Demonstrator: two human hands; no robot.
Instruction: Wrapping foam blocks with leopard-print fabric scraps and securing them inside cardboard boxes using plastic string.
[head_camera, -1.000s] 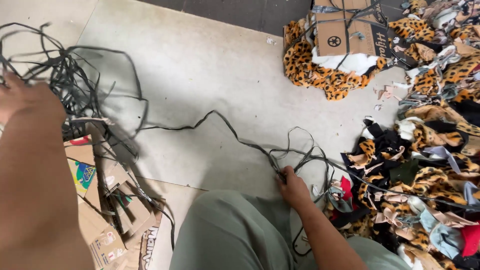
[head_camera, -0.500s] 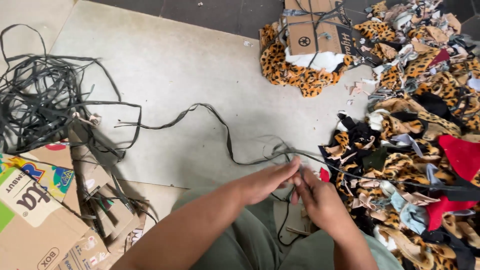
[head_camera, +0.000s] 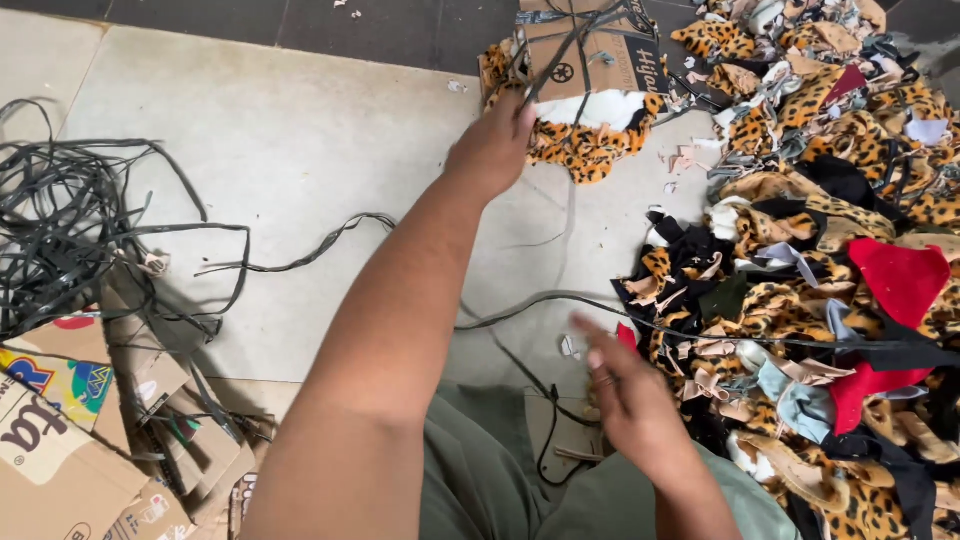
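The left hand (head_camera: 495, 140) is raised, fingers pinched on a dark strap (head_camera: 560, 50) drawn up out of the loops on the floor; the right hand (head_camera: 625, 400) hovers open and low beside the fabric scraps (head_camera: 800, 300). Pulling steadily, I judge, and guiding the slack, keeps the strap free of the tangle (head_camera: 70, 220).

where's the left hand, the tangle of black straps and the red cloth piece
left hand (head_camera: 495, 145), head view, back of the hand
tangle of black straps (head_camera: 70, 225), head view, middle of the tangle
red cloth piece (head_camera: 905, 280), head view, its flat middle
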